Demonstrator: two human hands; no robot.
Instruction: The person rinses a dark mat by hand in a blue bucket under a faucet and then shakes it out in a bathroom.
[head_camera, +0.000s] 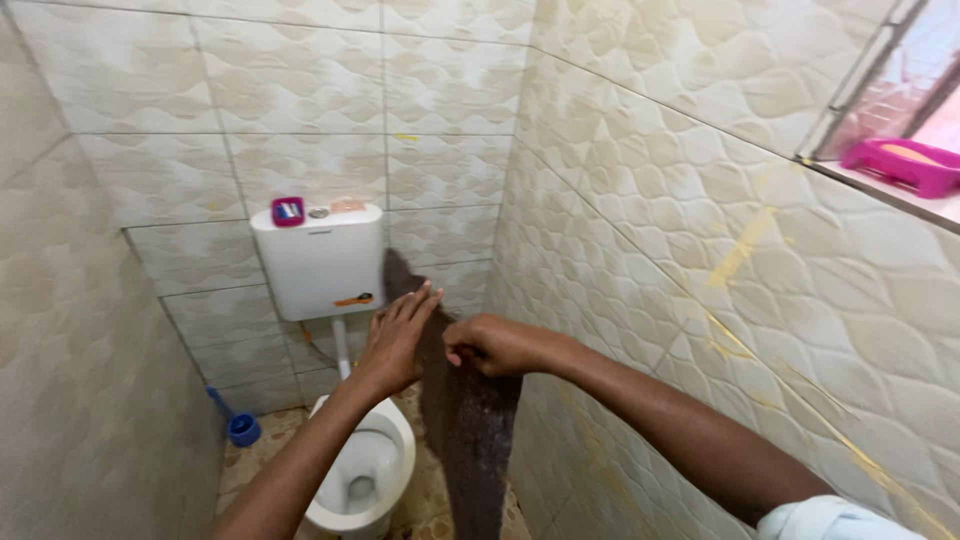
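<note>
We face a tiled wall (700, 200), with a white toilet bowl (365, 475) below a white cistern (320, 260). A long dark brown cloth (465, 420) hangs between both. Our right hand (490, 345) pinches it closed; our left hand (395, 340) rests open-fingered against it.

Dk brown cloth (470, 420), wht cistern (320, 262)

I'm looking at a small home bathroom, toilet stall type. White toilet bowl (362, 478) on the floor, white cistern (320, 260) on the back wall, beige patterned wall tiles (650, 190) all around, blue toilet brush holder (241, 429) in the corner, pink soap dish (902, 164) on the window ledge.
</note>
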